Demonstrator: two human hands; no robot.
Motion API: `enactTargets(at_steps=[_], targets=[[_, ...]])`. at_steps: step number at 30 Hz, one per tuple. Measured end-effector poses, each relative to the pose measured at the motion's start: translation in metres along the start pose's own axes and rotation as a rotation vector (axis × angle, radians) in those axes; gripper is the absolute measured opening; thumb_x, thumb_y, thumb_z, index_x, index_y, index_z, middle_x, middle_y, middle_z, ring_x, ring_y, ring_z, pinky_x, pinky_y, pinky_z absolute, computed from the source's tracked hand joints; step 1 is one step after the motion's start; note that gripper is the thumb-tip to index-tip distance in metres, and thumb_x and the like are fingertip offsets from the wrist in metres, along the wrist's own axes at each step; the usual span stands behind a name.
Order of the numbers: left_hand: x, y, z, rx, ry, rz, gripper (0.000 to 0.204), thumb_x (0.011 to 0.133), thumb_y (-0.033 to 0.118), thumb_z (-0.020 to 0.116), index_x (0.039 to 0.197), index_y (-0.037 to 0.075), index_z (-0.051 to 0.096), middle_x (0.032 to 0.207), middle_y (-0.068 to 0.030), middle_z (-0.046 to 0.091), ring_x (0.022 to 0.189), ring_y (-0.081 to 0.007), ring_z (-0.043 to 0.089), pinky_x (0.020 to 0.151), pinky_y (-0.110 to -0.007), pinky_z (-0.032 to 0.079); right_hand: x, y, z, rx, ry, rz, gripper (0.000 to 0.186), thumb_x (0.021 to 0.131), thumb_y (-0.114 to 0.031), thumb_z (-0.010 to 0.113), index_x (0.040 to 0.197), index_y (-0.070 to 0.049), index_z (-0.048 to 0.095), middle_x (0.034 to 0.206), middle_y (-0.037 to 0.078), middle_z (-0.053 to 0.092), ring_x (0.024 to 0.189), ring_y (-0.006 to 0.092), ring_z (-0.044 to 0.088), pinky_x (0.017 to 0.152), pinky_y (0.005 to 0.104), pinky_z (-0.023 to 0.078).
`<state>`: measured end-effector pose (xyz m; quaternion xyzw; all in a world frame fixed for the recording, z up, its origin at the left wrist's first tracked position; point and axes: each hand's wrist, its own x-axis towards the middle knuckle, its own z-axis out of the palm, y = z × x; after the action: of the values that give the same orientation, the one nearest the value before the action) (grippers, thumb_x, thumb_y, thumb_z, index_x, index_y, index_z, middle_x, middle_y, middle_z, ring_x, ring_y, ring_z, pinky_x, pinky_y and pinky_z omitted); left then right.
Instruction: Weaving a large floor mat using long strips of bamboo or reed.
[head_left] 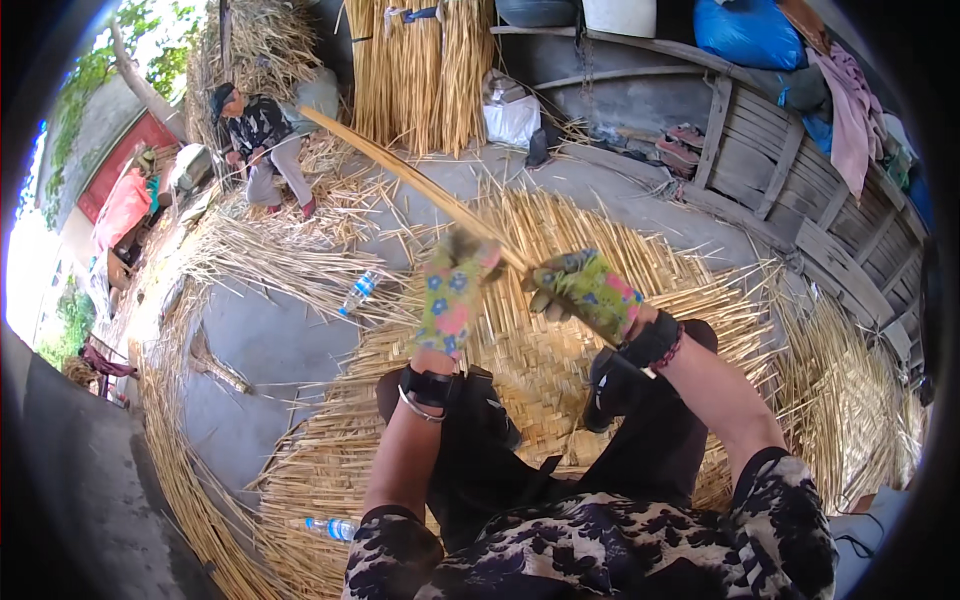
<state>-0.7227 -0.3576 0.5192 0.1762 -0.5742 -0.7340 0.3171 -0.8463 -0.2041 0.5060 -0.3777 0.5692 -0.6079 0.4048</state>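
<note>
A long, flat, pale reed strip slants up and away to the left from between my hands. My right hand, in a flowered green glove with dark fingers, is closed around its lower part. Close beside the strip is my left hand, in a matching glove; its fingers are smeared by motion, so whether they grip the strip is unclear. Beneath both hands spreads a partly woven reed mat, tightly plaited in the middle, with loose strip ends fanning out around its edges. My shoes rest on the mat.
One plastic bottle lies left of the mat, another bottle at the lower left. Another person sits at the far left among loose reeds. Reed bundles stand at the back; a wooden frame leans at the right.
</note>
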Motion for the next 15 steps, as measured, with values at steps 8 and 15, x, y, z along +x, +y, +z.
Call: enactTargets(at_steps=[8, 15], targets=[[0.01, -0.041, -0.031, 0.256, 0.029, 0.163, 0.003, 0.076, 0.004, 0.067, 0.077, 0.003, 0.064, 0.073, -0.0007, 0.061, 0.062, -0.0058, 0.052, 0.053, -0.022, 0.041, 0.019, 0.044, 0.021, -0.589, 0.188, -0.261, 0.022, 0.083, -0.019, 0.064, 0.097, -0.002, 0.069, 0.075, 0.005, 0.066, 0.066, 0.0064, 0.057, 0.059, 0.0236, 0.046], [0.007, -0.048, -0.046, 0.154, -0.089, 0.117, 0.016, 0.077, 0.008, 0.072, 0.084, 0.006, 0.057, 0.078, -0.0016, 0.063, 0.069, -0.0098, 0.06, 0.06, -0.023, 0.048, 0.013, 0.043, 0.015, -0.029, -0.033, 0.147, 0.028, 0.08, -0.019, 0.071, 0.103, -0.003, 0.066, 0.086, -0.001, 0.066, 0.073, 0.0043, 0.056, 0.065, 0.0209, 0.045]])
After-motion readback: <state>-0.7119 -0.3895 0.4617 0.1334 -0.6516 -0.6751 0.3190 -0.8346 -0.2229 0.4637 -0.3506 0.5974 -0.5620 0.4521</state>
